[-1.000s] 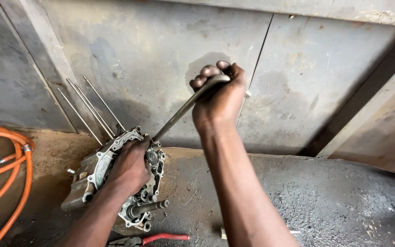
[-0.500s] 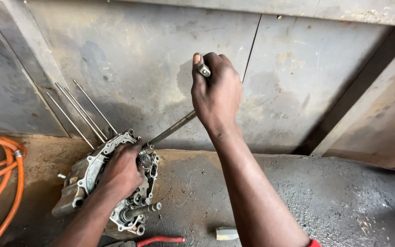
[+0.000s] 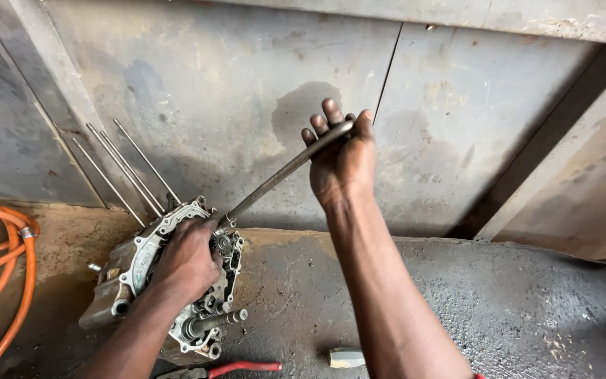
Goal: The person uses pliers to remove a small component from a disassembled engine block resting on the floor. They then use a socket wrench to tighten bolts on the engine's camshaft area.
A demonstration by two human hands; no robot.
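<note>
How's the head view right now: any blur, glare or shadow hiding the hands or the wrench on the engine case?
Head view: sharp, no motion blur on the right hand or long wrench; soft, even light without glare; the left hand covers part of the engine case; a faint shadow falls on the wall behind the right hand; straight edges bow slightly toward the frame corners.

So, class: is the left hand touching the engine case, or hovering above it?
Touching. The head view shows the left hand pressed flat on the engine case, palm and fingers covering its top with no gap, while the right hand holds the long wrench.
</note>
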